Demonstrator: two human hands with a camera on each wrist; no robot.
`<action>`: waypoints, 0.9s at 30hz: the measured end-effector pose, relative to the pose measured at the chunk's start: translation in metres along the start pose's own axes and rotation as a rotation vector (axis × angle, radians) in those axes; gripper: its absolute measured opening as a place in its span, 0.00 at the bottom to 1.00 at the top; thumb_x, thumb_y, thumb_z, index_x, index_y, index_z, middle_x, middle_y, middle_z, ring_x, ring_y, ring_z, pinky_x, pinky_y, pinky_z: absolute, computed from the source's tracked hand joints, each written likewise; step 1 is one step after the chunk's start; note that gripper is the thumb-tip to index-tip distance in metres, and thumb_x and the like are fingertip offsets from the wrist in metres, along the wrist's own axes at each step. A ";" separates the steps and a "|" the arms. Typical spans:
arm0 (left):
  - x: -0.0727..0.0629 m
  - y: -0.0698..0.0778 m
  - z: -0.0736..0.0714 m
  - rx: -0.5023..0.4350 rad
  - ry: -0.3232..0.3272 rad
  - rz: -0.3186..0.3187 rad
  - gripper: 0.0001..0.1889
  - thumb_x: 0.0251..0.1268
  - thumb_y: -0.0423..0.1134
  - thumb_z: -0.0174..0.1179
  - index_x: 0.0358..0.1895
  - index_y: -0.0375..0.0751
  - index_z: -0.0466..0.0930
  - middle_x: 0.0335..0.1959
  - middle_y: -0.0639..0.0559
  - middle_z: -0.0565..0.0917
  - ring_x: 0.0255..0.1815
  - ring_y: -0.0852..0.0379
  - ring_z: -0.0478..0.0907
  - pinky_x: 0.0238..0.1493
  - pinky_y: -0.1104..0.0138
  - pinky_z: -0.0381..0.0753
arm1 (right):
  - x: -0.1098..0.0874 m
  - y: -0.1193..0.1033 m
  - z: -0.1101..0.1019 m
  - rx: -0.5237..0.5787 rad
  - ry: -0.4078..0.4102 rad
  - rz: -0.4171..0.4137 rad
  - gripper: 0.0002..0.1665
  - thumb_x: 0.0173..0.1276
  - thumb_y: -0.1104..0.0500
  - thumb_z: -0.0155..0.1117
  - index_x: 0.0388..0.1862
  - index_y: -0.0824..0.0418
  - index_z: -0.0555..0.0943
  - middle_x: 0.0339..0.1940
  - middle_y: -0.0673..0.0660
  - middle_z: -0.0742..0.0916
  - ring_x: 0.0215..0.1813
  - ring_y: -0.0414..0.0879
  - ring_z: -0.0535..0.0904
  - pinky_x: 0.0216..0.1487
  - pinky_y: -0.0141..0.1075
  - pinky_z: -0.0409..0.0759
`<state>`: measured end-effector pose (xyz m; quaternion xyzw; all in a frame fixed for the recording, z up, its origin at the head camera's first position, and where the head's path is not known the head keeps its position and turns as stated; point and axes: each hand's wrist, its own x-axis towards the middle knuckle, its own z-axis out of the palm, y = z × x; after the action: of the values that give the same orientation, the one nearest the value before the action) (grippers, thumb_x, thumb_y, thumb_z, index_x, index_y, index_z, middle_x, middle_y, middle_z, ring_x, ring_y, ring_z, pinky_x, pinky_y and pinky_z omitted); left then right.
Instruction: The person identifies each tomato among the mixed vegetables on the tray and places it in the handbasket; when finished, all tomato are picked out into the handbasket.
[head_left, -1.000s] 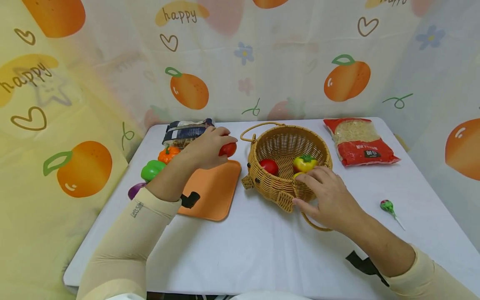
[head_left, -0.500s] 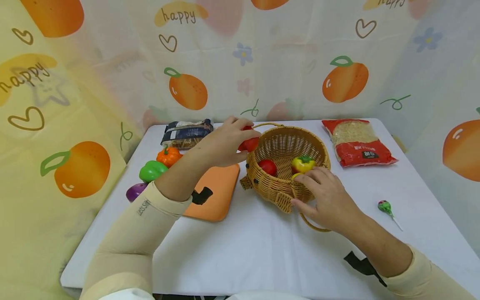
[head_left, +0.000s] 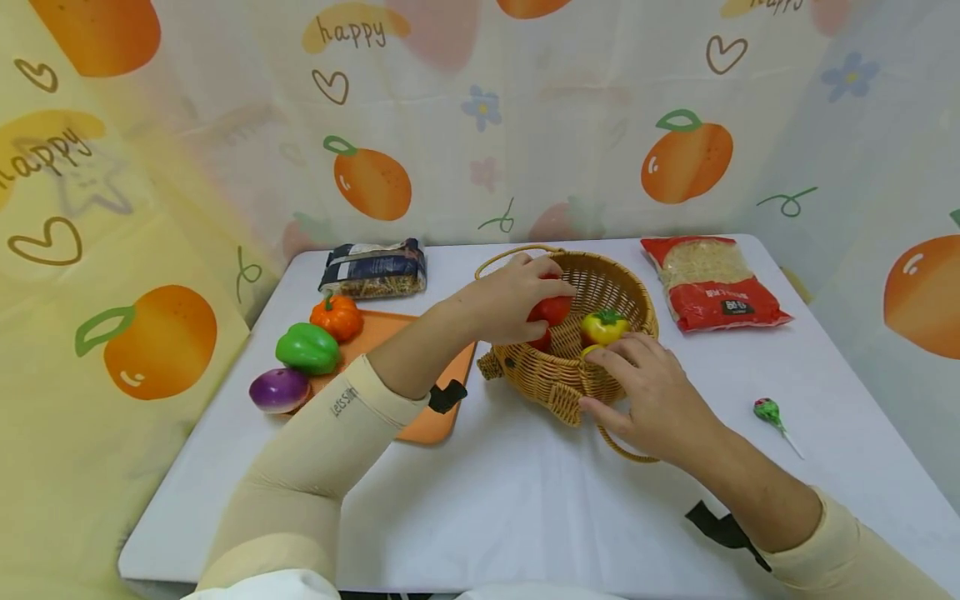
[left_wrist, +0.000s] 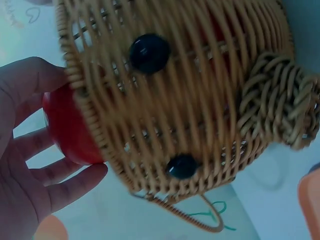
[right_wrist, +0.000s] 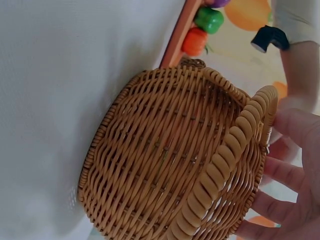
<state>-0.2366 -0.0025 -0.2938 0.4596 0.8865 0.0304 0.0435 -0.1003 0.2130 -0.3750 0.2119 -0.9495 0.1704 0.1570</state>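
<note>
My left hand holds a smooth red round fruit over the opening of a wicker basket. In the left wrist view, that fruit is at the basket rim, with the fingers and thumb around it. Inside the basket lie another red round piece, partly hidden under the left hand, and a yellow fruit with a green leafy top. My right hand grips the near rim, fingers over the edge and thumb on the outside. A thick twisted handle passes beside its thumb in the right wrist view.
An orange tray lies left of the basket, with an orange pumpkin, a green bell pepper and a purple eggplant along its left side. Behind are a dark bag and a red bag. A lollipop lies at right.
My left hand has carried the red fruit rightward from above the orange tray to over the basket. My right hand has stayed at the basket rim.
</note>
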 end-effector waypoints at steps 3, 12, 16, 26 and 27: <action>0.008 0.001 0.009 -0.002 -0.042 0.006 0.28 0.70 0.45 0.62 0.73 0.58 0.71 0.72 0.49 0.69 0.70 0.45 0.66 0.61 0.56 0.80 | 0.000 0.000 0.001 0.004 0.017 -0.016 0.32 0.59 0.44 0.78 0.60 0.56 0.82 0.56 0.60 0.82 0.65 0.59 0.72 0.61 0.61 0.75; 0.014 -0.004 0.021 -0.036 -0.053 -0.006 0.29 0.70 0.43 0.62 0.74 0.57 0.71 0.74 0.48 0.68 0.73 0.44 0.65 0.67 0.54 0.75 | 0.001 -0.003 0.000 -0.002 0.018 -0.020 0.32 0.59 0.45 0.78 0.60 0.55 0.82 0.56 0.60 0.82 0.65 0.59 0.72 0.60 0.61 0.76; 0.009 -0.007 0.020 -0.052 -0.029 -0.013 0.29 0.71 0.44 0.62 0.74 0.56 0.72 0.76 0.48 0.66 0.76 0.43 0.61 0.69 0.50 0.74 | 0.002 -0.003 -0.001 -0.006 -0.002 -0.005 0.32 0.60 0.44 0.77 0.60 0.55 0.82 0.56 0.60 0.82 0.66 0.59 0.72 0.62 0.63 0.75; -0.026 -0.018 0.013 -0.055 0.094 -0.074 0.31 0.72 0.52 0.61 0.77 0.60 0.68 0.80 0.49 0.61 0.79 0.42 0.55 0.75 0.45 0.65 | 0.001 -0.002 -0.006 0.012 -0.065 0.033 0.33 0.62 0.42 0.75 0.62 0.54 0.81 0.63 0.62 0.81 0.74 0.66 0.67 0.70 0.69 0.64; -0.031 -0.019 0.011 -0.056 0.101 -0.092 0.31 0.72 0.53 0.61 0.77 0.60 0.67 0.81 0.49 0.59 0.80 0.41 0.54 0.75 0.44 0.64 | 0.000 -0.002 -0.007 0.019 -0.075 0.040 0.33 0.63 0.42 0.74 0.63 0.54 0.81 0.65 0.62 0.80 0.75 0.66 0.65 0.71 0.70 0.63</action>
<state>-0.2333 -0.0389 -0.3055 0.4149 0.9066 0.0765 0.0130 -0.0982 0.2143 -0.3681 0.2006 -0.9570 0.1743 0.1159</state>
